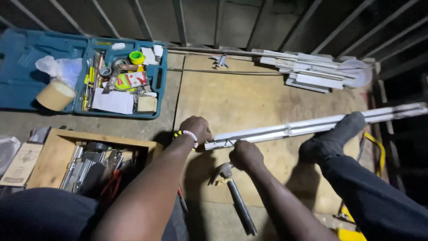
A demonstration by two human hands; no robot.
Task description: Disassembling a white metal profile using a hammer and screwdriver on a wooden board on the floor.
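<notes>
Plywood board (249,102): lying flat as the work surface and bearing everything below; all places here are being told from it.
White metal rail (312,125): lying slantwise across the board's middle, its far end running off the board's right edge; a socked foot (332,138) is pressing down on it midway.
Blue tool case (84,71): sitting open off the board's left edge, crowded with small parts.
Wooden tool box (58,156): sitting off the board's lower left corner.
Left hand (195,129): closing over the rail's near end, at the board's left side.
Right hand (245,155): curling shut, fist-like, just under the rail's near end; what it is gripping cannot be told.
Hammer (234,192): lying unheld on the board's near edge.
Progress: seemingly mid-work on the rail's end; the spare white pieces (312,69) at the board's far edge are lying untouched.
</notes>
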